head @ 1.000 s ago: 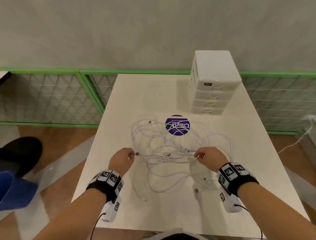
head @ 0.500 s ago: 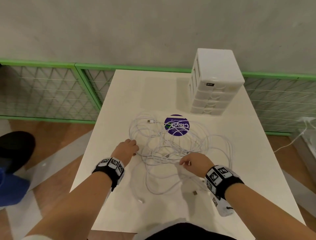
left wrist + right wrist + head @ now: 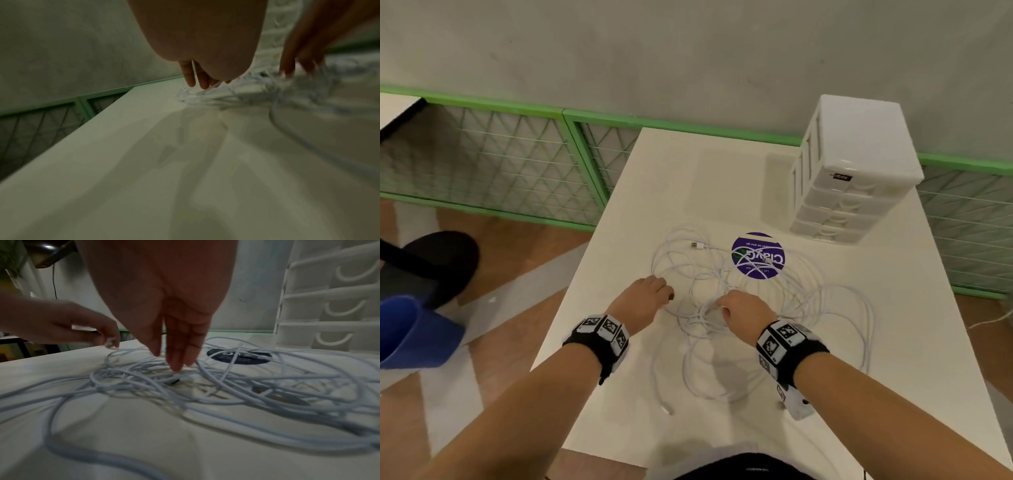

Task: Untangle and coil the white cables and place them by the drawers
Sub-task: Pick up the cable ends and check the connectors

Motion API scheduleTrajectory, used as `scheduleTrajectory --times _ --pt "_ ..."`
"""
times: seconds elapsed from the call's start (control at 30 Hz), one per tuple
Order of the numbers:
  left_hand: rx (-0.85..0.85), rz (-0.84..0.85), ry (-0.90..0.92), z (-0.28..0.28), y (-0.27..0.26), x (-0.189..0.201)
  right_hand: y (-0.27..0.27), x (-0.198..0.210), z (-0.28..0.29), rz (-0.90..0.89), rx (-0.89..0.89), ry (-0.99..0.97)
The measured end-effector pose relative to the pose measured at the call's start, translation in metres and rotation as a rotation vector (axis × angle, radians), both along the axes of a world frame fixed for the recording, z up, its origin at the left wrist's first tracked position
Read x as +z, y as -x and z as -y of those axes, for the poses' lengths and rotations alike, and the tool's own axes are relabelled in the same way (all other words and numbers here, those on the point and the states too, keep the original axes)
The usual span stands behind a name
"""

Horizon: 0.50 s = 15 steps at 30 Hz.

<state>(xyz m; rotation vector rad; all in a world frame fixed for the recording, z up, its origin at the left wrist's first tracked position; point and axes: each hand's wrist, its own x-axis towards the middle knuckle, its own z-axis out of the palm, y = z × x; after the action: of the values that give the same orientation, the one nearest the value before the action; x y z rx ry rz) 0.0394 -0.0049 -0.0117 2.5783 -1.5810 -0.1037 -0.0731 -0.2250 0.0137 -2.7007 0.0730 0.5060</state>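
Observation:
Several white cables (image 3: 709, 274) lie tangled in the middle of the white table (image 3: 705, 178), partly over a purple round sticker (image 3: 757, 255). The white drawer unit (image 3: 852, 178) stands at the far right of the table. My left hand (image 3: 654, 291) is at the tangle's left edge and pinches a cable end (image 3: 211, 85) between its fingertips. My right hand (image 3: 722, 306) reaches down into the middle of the cables (image 3: 226, 386), fingers (image 3: 176, 363) straight and gripping nothing that I can see. The drawer fronts (image 3: 333, 305) rise just behind the tangle.
One USB plug (image 3: 697, 245) lies at the far left of the tangle and a loose cable end (image 3: 667, 409) lies near the front. A green mesh fence (image 3: 524, 164) runs behind the table. A blue object (image 3: 410, 332) and a black seat (image 3: 438, 260) stand on the floor to the left.
My right hand has moved left, from the tangle's right side into its middle. My left hand has shifted a little forward along the left edge with the cable end.

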Motion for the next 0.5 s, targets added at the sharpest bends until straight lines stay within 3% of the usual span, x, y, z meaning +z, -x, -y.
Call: scheduleTrajectory --times 0.13,0.2,0.37,0.5 --pt "0.426 -0.286 0.225 0.013 0.006 0.028 -0.013 -0.009 -0.008 -0.089 -0.062 0.132" --pt "0.519 -0.367 0.326 0.017 0.008 0.042 -0.018 -0.009 -0.010 -0.126 -0.092 0.139" --pt "0.520 -0.477 0.602 0.035 0.004 0.074 -0.015 -0.007 -0.002 -0.172 -0.103 0.049" --pt "0.451 -0.611 0.552 0.056 0.007 0.072 -0.002 -0.001 0.010 -0.022 -0.224 -0.200"
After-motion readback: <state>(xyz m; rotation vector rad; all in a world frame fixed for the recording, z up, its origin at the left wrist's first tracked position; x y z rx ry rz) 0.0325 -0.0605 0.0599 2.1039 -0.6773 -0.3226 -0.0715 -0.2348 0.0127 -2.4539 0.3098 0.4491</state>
